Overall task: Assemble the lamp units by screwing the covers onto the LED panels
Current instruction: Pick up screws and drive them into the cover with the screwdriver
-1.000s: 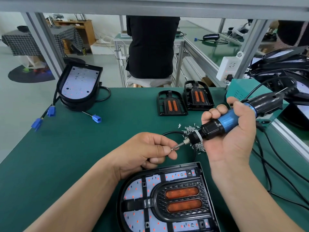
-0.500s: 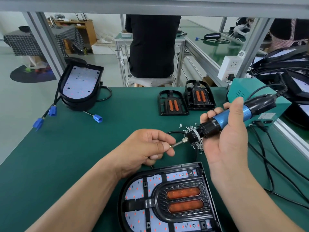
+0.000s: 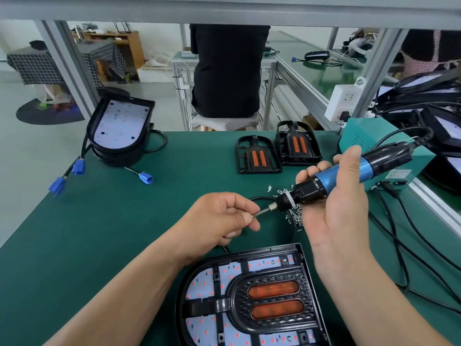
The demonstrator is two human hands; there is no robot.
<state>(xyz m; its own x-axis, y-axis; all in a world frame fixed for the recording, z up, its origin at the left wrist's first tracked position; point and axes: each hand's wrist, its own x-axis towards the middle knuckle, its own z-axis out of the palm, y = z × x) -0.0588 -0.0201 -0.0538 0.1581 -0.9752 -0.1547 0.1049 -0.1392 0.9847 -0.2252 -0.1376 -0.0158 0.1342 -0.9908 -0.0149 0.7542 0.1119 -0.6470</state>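
A lamp unit lies at the near edge of the green bench, its black cover with two orange lenses sitting on the white LED panel. Above it my right hand grips a blue and black electric screwdriver, bit pointing left. My left hand pinches something small at the bit's tip; it looks like a screw, hidden by my fingertips. A heap of small screws lies under the tool's nose.
Two spare black covers lie at the back. A stack of LED panels with blue connectors stands back left. A teal power box and black cables fill the right side. A person in black sits beyond the bench.
Both hands stay almost in place; my right hand and screwdriver sank slightly and my left fingers stayed at the bit tip.
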